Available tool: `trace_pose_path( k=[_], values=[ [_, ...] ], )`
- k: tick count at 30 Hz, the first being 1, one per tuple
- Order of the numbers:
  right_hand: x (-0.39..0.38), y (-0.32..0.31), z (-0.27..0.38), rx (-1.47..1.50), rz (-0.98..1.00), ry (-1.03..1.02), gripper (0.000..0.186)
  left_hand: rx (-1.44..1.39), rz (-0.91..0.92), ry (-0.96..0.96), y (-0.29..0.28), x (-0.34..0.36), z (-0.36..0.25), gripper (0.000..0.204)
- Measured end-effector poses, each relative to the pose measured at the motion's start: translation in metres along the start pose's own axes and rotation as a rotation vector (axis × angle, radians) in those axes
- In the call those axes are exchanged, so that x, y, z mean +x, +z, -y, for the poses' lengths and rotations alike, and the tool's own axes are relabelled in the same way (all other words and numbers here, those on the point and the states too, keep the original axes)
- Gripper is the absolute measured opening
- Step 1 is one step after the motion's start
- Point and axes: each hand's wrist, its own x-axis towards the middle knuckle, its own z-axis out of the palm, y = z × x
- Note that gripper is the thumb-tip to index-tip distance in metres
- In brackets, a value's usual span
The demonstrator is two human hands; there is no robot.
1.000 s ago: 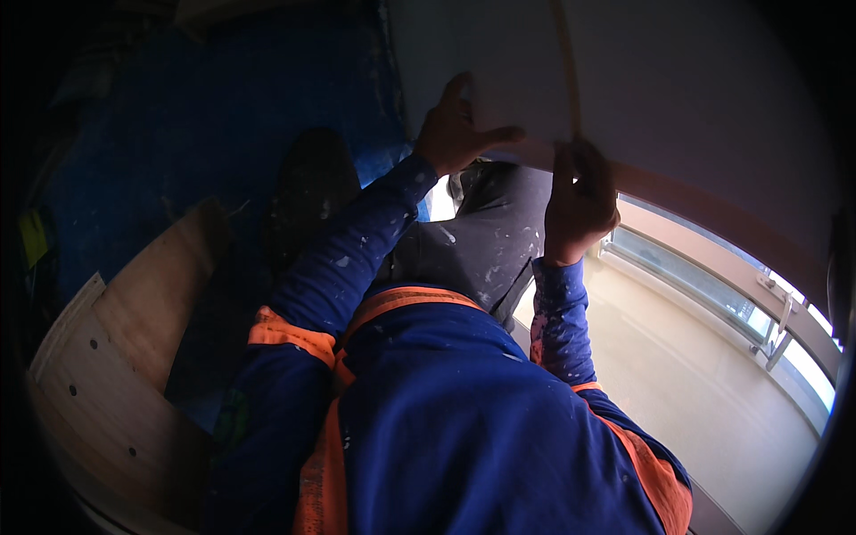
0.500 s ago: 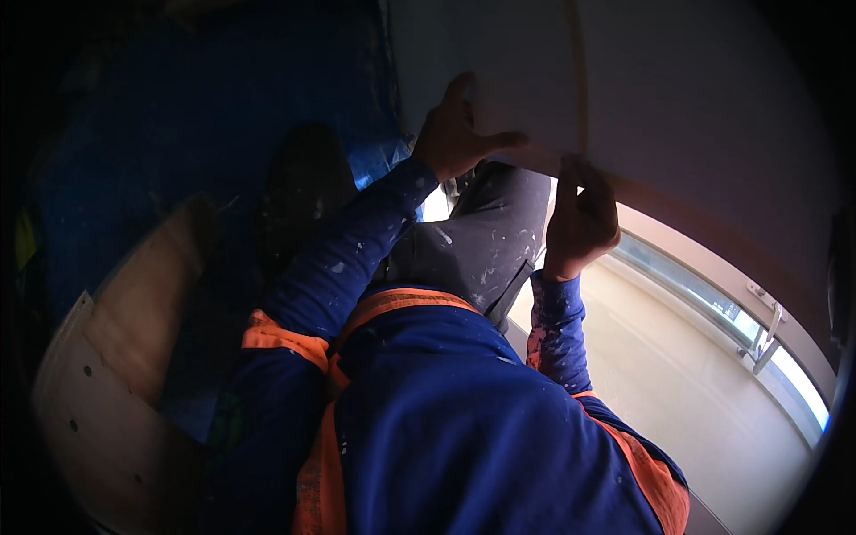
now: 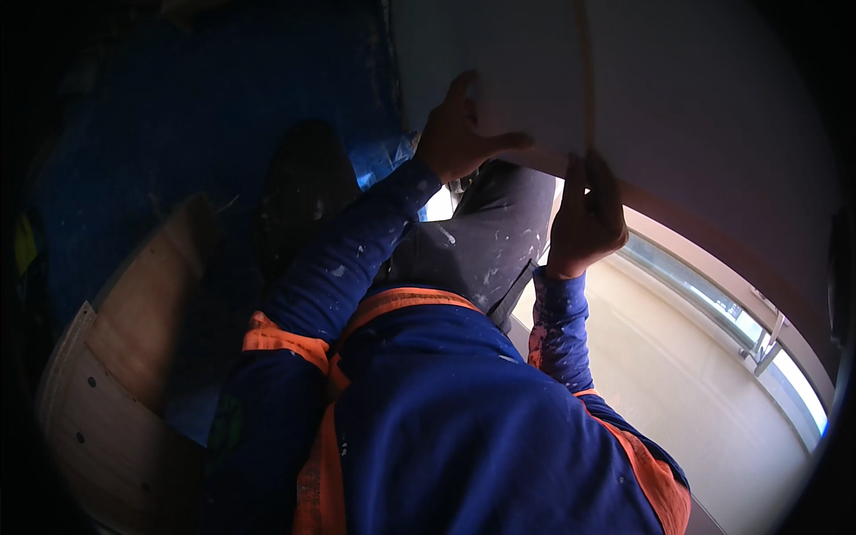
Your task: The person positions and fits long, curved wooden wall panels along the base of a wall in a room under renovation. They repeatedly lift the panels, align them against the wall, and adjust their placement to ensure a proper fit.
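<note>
My left hand (image 3: 453,135) lies against a large pale panel (image 3: 695,98), its thumb stretched out along the lower edge and its fingers apart. A narrow tan strip (image 3: 586,71) runs down the panel's face. At the strip's lower end, my right hand (image 3: 588,223) is closed, thumb and fingertips pinched together on it. Deep shade covers the panel and both hands, so the strip's exact kind does not show.
Blue sheeting (image 3: 205,98) spreads over the floor at the left. A curved plywood piece (image 3: 116,383) with dark fixing holes stands at the lower left. On the right are a bright window frame (image 3: 704,281) with a metal latch (image 3: 767,348) and a cream surface (image 3: 660,357).
My right hand has shifted slightly up and to the right, along with the strip's lower end. My left hand keeps nearly the same place on the panel.
</note>
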Motion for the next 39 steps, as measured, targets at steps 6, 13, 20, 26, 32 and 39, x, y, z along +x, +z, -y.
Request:
trace_pose_path(
  k=[6, 13, 20, 26, 32, 39],
  values=[
    [0.0004, 0.0015, -0.0017, 0.02, -0.008, 0.008, 0.021, 0.04, 0.0, 0.001, -0.0004, 0.0, -0.0034, 0.122],
    [0.0012, 0.0015, -0.0036, 0.062, -0.009, -0.005, 0.022, 0.049, 0.003, -0.003, -0.0006, 0.0, -0.0039, 0.121],
    [0.0009, 0.001, -0.0039, 0.04, -0.005, 0.001, 0.022, 0.032, 0.003, 0.001, -0.0013, 0.0001, -0.0051, 0.119],
    [0.0007, 0.001, -0.0051, 0.036, -0.008, -0.005, 0.022, 0.03, -0.009, 0.005, -0.0004, -0.0004, -0.0046, 0.118],
    [0.0011, 0.0016, -0.0048, 0.053, -0.007, 0.005, 0.022, 0.03, -0.001, -0.019, -0.0004, -0.0001, -0.005, 0.118],
    [-0.0005, 0.0007, -0.007, 0.051, -0.008, 0.01, 0.021, 0.032, 0.001, 0.006, 0.0008, -0.0006, -0.003, 0.119]
  ],
)
